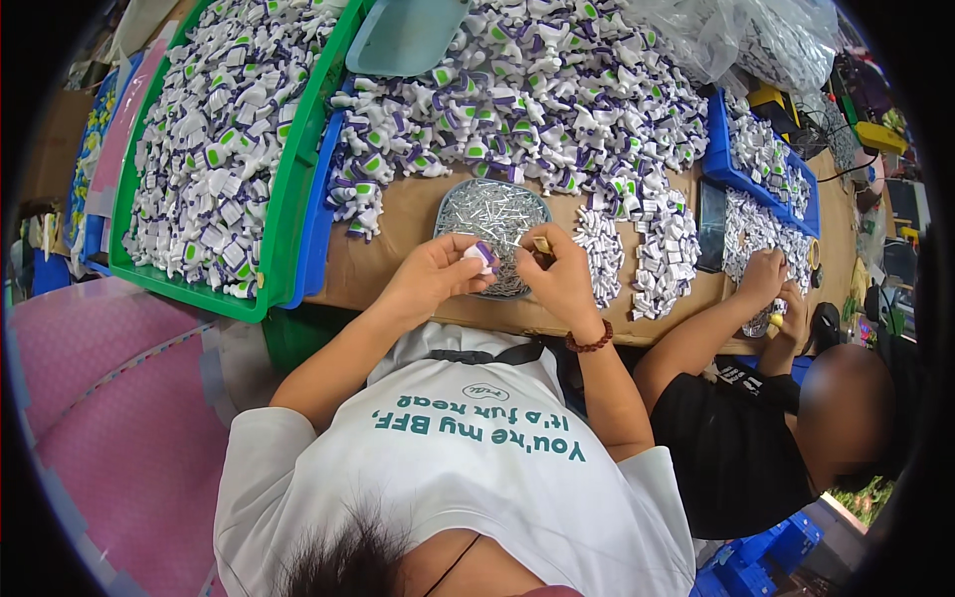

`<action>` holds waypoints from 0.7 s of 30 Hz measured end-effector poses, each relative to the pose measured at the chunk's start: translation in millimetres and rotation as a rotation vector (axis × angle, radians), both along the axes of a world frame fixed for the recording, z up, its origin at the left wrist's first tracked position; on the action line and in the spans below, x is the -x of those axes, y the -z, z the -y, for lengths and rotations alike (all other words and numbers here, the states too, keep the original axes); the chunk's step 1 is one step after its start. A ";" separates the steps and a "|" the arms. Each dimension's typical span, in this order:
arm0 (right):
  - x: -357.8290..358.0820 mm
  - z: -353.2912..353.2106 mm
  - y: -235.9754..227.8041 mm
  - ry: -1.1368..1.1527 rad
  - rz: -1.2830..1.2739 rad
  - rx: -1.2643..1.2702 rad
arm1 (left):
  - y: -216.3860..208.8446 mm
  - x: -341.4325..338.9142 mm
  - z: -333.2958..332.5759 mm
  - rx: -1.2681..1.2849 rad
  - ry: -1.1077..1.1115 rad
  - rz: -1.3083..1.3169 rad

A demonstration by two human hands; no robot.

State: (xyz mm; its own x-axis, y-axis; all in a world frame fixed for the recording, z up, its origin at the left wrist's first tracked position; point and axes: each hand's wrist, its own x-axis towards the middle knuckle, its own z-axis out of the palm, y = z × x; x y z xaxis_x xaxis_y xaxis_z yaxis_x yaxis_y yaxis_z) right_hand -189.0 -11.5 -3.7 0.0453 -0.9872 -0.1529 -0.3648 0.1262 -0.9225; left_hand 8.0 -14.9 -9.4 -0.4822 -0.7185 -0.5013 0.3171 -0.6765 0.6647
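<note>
A small white and purple plastic toy part [482,257] is pinched in the fingertips of my left hand [423,284]. Just to its right, my right hand [564,284] is closed with its fingertips together. A tan, yellowish piece [542,246] shows at those fingers; whether it is held or worn on a finger I cannot tell. Both hands are over the near part of a rounded grey bowl [548,209] full of thin metal pins [487,207]. To the right of the bowl lie small white parts [599,254] and another strip of white parts [665,254].
A large heap of white, purple and green toy parts [557,99] covers the back of the table. On the left stands a green tray [298,139] of similar parts. Blue trays [761,179] sit at the right, beside a co-worker's hands [764,279]. A light blue tray [408,35] lies at the back.
</note>
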 end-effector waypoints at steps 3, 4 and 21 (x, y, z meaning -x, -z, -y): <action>-3.4 -3.8 -7.6 0.035 0.263 -0.053 | 3.1 7.6 -1.7 -0.041 -0.071 -0.105; -5.4 -5.4 -10.4 0.050 0.341 -0.067 | 3.3 8.8 -2.2 -0.055 -0.105 -0.157; -6.0 -13.5 -17.5 -0.135 0.011 0.149 | -10.7 4.3 7.0 0.130 -0.003 0.010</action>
State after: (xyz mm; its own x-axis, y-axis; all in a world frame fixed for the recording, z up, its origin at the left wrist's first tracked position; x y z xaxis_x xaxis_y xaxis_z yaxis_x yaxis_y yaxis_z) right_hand -183.1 2.0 13.9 0.1797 -0.9837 -0.0048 -0.3591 -0.0611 -0.9313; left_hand 3.7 -21.9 1.4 -0.4755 -0.7790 -0.4086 0.3121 -0.5837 0.7496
